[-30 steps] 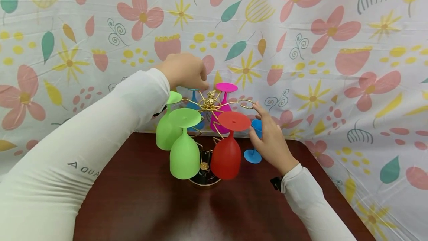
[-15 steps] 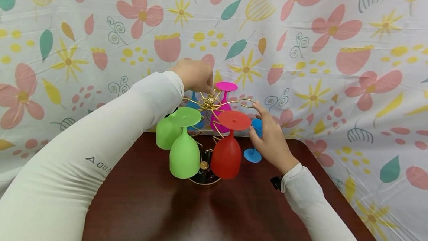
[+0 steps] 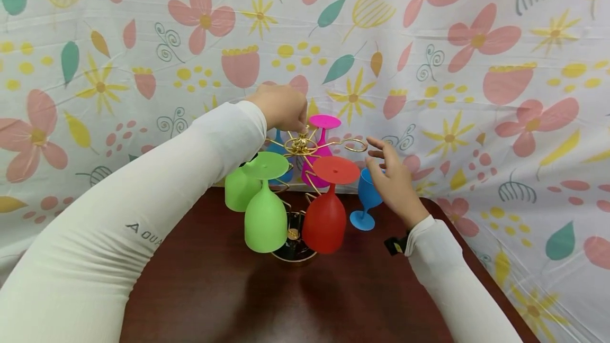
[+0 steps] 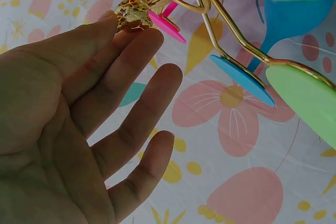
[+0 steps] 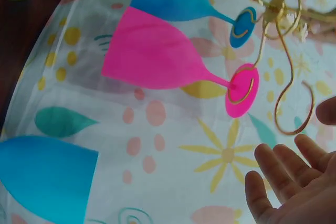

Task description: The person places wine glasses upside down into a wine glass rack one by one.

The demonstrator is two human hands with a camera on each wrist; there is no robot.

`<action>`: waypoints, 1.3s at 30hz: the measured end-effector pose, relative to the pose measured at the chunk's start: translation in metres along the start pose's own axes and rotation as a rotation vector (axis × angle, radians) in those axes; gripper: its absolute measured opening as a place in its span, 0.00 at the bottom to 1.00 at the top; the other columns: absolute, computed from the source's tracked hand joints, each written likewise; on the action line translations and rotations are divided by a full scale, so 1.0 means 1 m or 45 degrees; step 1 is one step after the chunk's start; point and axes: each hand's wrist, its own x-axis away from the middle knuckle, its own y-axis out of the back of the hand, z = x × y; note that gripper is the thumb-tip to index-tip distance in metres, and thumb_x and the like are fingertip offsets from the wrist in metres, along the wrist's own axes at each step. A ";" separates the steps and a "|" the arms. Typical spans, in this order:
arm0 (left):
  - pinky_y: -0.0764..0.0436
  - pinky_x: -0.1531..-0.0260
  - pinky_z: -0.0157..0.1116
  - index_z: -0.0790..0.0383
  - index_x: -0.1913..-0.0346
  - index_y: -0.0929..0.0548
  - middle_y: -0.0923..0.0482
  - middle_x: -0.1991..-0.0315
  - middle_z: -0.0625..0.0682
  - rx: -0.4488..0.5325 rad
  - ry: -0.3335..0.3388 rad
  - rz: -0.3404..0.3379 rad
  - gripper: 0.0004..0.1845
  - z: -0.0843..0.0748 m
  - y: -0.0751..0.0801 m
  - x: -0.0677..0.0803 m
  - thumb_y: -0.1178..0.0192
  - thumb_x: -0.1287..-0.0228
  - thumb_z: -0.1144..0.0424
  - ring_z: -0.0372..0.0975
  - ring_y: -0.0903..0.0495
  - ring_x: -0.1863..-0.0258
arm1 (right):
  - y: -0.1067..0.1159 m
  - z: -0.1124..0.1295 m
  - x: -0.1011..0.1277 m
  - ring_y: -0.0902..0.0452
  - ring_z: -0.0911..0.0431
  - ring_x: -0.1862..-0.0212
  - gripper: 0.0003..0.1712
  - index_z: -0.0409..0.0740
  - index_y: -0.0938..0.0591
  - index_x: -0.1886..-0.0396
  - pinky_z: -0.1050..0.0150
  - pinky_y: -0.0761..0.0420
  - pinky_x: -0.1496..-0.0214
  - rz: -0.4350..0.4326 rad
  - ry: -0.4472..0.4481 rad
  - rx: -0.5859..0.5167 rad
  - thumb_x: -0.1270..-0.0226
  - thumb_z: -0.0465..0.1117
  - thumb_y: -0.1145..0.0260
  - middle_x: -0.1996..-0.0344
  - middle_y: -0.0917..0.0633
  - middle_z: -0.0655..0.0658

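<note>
Cups crowd the gold rack – room only on the right and in front

The gold rack (image 3: 300,147) stands mid-table with cups hanging upside down all round it: two green cups (image 3: 265,216) on the left, a red cup (image 3: 324,216) in front, a pink cup (image 3: 318,144) and a blue one behind. One wire hook (image 3: 355,146) on the right side is bare, and the open right hand (image 3: 393,181) is just beside it. A blue cup (image 3: 368,197) standing on the table blocks the way under that hook. The left hand (image 3: 281,107) sits on the rack's top knob (image 4: 134,11), so the top is taken. The dark table (image 3: 214,290) in front is wide open – the flower cloth (image 3: 429,41) close behind leaves little room at the back.
</note>
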 end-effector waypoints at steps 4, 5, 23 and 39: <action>0.35 0.62 0.45 0.51 0.89 0.34 0.44 0.88 0.44 -0.016 0.004 0.003 0.27 -0.002 0.001 0.000 0.39 0.33 0.48 0.38 0.40 0.79 | 0.006 -0.005 -0.014 0.33 0.50 0.37 0.29 0.52 0.33 0.28 0.46 0.33 0.37 0.069 -0.162 -0.192 0.22 0.57 0.52 0.34 0.30 0.47; 0.35 0.62 0.45 0.51 0.89 0.34 0.43 0.88 0.44 -0.017 0.008 0.003 0.27 -0.002 0.001 0.000 0.39 0.33 0.48 0.38 0.39 0.79 | 0.006 -0.007 -0.017 0.33 0.50 0.37 0.28 0.52 0.31 0.29 0.46 0.34 0.37 0.091 -0.184 -0.234 0.22 0.57 0.52 0.35 0.29 0.47; 0.35 0.48 0.55 0.53 0.70 0.20 0.25 0.73 0.45 -0.036 0.103 0.011 0.14 -0.010 0.002 -0.002 0.36 0.38 0.47 0.40 0.25 0.65 | -0.010 -0.013 -0.037 0.30 0.50 0.39 0.30 0.53 0.28 0.30 0.49 0.35 0.38 0.264 -0.245 -0.679 0.22 0.60 0.56 0.37 0.25 0.45; 0.35 0.60 0.47 0.55 0.72 0.24 0.30 0.77 0.47 -0.005 0.108 0.006 0.14 -0.015 -0.002 -0.005 0.35 0.38 0.51 0.41 0.29 0.69 | -0.013 -0.012 -0.029 0.28 0.46 0.41 0.28 0.45 0.28 0.32 0.57 0.31 0.42 0.295 -0.166 -0.876 0.18 0.53 0.60 0.42 0.22 0.46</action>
